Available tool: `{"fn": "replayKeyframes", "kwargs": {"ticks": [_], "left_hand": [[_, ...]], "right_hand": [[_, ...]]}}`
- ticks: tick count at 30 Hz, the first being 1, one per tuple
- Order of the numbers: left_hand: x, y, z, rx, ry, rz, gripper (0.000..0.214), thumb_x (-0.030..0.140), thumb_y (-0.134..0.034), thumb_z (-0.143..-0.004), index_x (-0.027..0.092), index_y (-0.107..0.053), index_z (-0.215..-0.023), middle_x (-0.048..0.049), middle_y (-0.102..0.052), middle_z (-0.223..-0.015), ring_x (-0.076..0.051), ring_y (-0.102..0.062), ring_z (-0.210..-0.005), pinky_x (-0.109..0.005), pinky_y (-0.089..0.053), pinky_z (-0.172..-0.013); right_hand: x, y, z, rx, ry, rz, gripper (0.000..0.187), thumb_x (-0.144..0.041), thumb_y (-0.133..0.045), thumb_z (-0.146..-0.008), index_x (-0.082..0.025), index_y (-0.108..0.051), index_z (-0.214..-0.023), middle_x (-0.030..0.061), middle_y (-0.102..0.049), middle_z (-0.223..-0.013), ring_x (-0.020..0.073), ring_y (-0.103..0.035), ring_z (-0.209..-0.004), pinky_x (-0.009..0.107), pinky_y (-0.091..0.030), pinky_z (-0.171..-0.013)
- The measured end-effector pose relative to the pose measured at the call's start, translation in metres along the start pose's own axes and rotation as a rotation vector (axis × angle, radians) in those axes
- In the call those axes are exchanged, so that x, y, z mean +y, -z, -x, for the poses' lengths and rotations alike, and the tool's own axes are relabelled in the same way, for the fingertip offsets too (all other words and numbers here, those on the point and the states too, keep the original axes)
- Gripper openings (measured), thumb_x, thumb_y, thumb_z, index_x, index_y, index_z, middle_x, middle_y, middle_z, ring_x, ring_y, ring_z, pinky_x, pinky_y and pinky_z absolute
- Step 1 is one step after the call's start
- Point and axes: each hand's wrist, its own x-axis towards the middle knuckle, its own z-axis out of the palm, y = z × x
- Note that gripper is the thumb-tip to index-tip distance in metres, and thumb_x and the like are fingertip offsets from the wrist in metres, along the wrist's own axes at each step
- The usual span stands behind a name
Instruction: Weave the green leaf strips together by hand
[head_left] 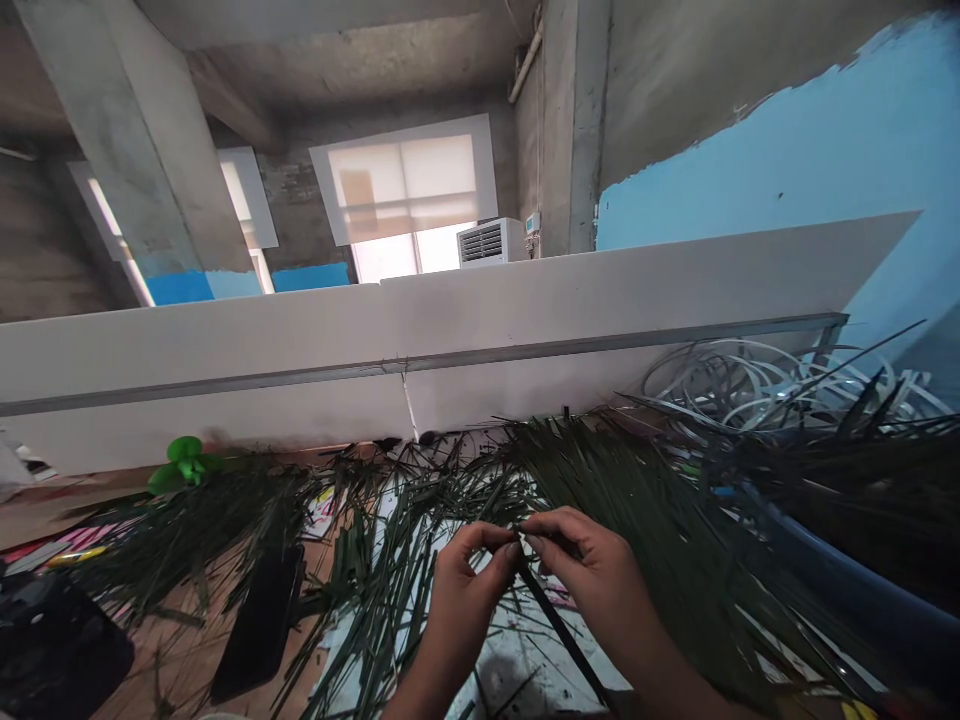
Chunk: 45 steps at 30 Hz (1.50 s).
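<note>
Toward the table's near edge, the left hand (466, 592) and right hand (592, 565) meet at their fingertips, each with thumb and forefinger pinching the upper end of a dark narrow strip (561, 628). The strip slants from that grip down toward the near edge, between the wrists. Beneath lies a white sheet (504, 648), spread over the brown table (178, 665) and strewn with cut green leaf pieces (390, 585).

At the near left corner sits a black bag (60, 640); between it and the left hand lies a flat black object (259, 625), phone-like in shape. Along the right edge a blue container (832, 560) stands under dark leaves, with a broad pile of long green leaves (630, 500) between it and the right hand. Toward the far left corner is a bright green object (184, 466); pale looped strips (739, 385) tangle at the far right corner.

A white partition (465, 310) with a metal rail rises along the far edge. Beyond are a concrete pillar, covered windows (405, 185), a white vented unit (491, 243) and a partly blue-painted wall (765, 160).
</note>
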Motion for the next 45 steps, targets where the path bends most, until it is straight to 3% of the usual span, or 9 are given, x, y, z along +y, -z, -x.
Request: {"fn": "replayKeyframes", "kwargs": {"ticks": [5, 8, 14, 21, 32, 39, 45], "left_hand": [[0.0, 0.001, 0.0, -0.013, -0.069, -0.128, 0.011, 0.031, -0.069, -0.081, 0.022, -0.074, -0.081, -0.0051, -0.072, -0.083, -0.023, -0.062, -0.083, -0.03, -0.045, -0.075], [0.003, 0.003, 0.0, -0.026, -0.142, -0.235, 0.007, 0.028, -0.07, -0.081, 0.023, -0.074, -0.079, -0.0046, -0.073, -0.081, -0.024, -0.062, -0.083, -0.032, -0.043, -0.077], [0.011, 0.006, 0.0, -0.085, -0.327, -0.456, 0.006, 0.021, -0.07, -0.081, 0.025, -0.073, -0.078, -0.0028, -0.071, -0.075, -0.023, -0.062, -0.077, -0.036, -0.038, -0.079], [0.016, 0.006, -0.001, -0.158, -0.349, -0.52, 0.009, 0.015, -0.067, -0.081, 0.024, -0.069, -0.079, -0.0017, -0.072, -0.078, -0.022, -0.063, -0.079, -0.035, -0.036, -0.08], [0.026, 0.012, 0.0, -0.233, -0.34, -0.576, 0.016, 0.006, -0.061, -0.077, 0.022, -0.064, -0.076, -0.0005, -0.07, -0.077, -0.02, -0.06, -0.078, -0.033, -0.035, -0.08], [0.03, 0.016, 0.001, -0.294, -0.307, -0.58, 0.016, 0.006, -0.059, -0.078, 0.021, -0.063, -0.076, 0.0007, -0.068, -0.077, -0.019, -0.059, -0.079, -0.033, -0.035, -0.081], [0.031, 0.017, 0.002, -0.29, -0.308, -0.563, 0.015, 0.006, -0.06, -0.079, 0.02, -0.062, -0.076, 0.0026, -0.067, -0.077, -0.016, -0.058, -0.079, -0.031, -0.035, -0.082]], "right_hand": [[0.004, -0.002, -0.003, -0.015, -0.149, -0.156, 0.021, -0.037, -0.07, -0.074, -0.022, -0.072, -0.089, 0.0031, -0.074, -0.079, 0.019, -0.064, -0.065, 0.028, -0.052, -0.055], [0.01, 0.0, -0.008, -0.061, -0.167, -0.197, 0.024, -0.035, -0.072, -0.071, -0.02, -0.073, -0.09, 0.004, -0.074, -0.078, 0.0195, -0.065, -0.067, 0.027, -0.052, -0.054], [0.01, 0.007, -0.01, -0.165, -0.114, -0.029, 0.01, -0.028, -0.069, -0.075, -0.02, -0.074, -0.076, -0.0002, -0.068, -0.067, 0.0163, -0.06, -0.061, 0.026, -0.048, -0.054], [0.006, 0.003, -0.007, -0.065, 0.004, -0.072, 0.008, -0.026, -0.07, -0.074, -0.02, -0.069, -0.07, -0.0013, -0.06, -0.072, 0.0139, -0.051, -0.062, 0.024, -0.041, -0.056], [0.01, 0.002, -0.007, -0.08, -0.145, -0.294, 0.025, -0.04, -0.072, -0.078, -0.019, -0.06, -0.074, -0.0042, -0.055, -0.066, 0.0108, -0.047, -0.053, 0.024, -0.04, -0.049], [0.014, -0.002, -0.009, -0.02, -0.191, -0.425, 0.025, -0.037, -0.078, -0.073, -0.018, -0.061, -0.075, -0.0051, -0.055, -0.066, 0.0087, -0.046, -0.051, 0.022, -0.039, -0.046], [0.012, 0.005, -0.012, 0.126, -0.18, -0.53, 0.028, -0.033, -0.084, -0.068, -0.02, -0.062, -0.08, -0.005, -0.058, -0.071, 0.007, -0.044, -0.05, 0.02, -0.035, -0.043]]}}
